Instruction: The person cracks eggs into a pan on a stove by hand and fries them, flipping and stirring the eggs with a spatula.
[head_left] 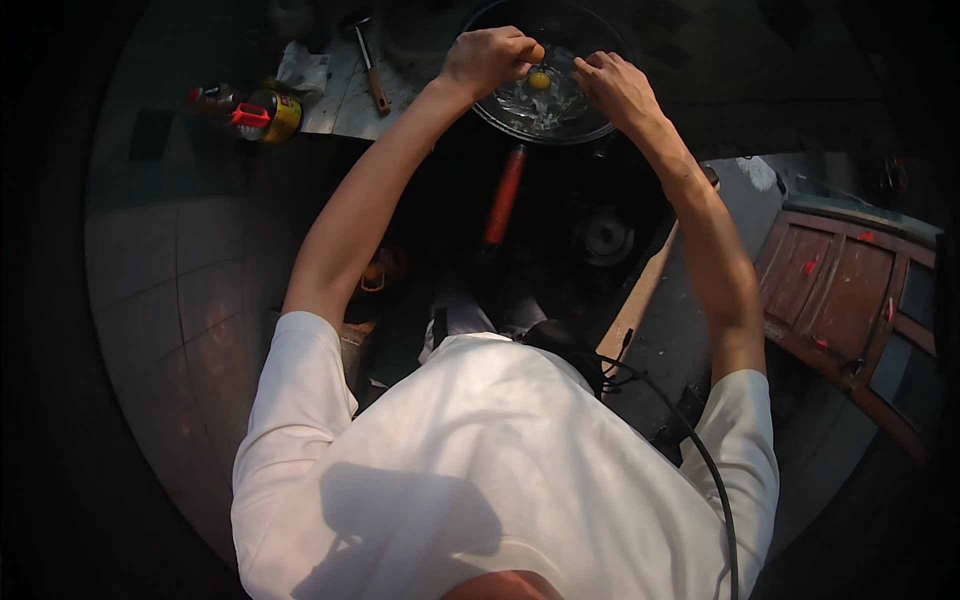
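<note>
A dark frying pan (545, 137) with a red handle (505, 196) sits at the top of the head view, the handle pointing toward me. In it lies a cracked egg, its yellow yolk (539, 80) among clear and whitish egg white (548, 108). My left hand (488, 62) is closed above the pan's left side, with a brown eggshell (536, 53) at its fingertips. Over the right side, my right hand (618, 90) has its fingers curled together; whatever they hold, if anything, is too small to make out.
A wooden-handled utensil (375, 88) and a crumpled plastic bag (303, 70) lie on the left counter. Beside them stands a bottle with a red handle and yellow label (278, 117). A brown wooden door (830, 270) is at right; a black cable (700, 450) crosses my shirt.
</note>
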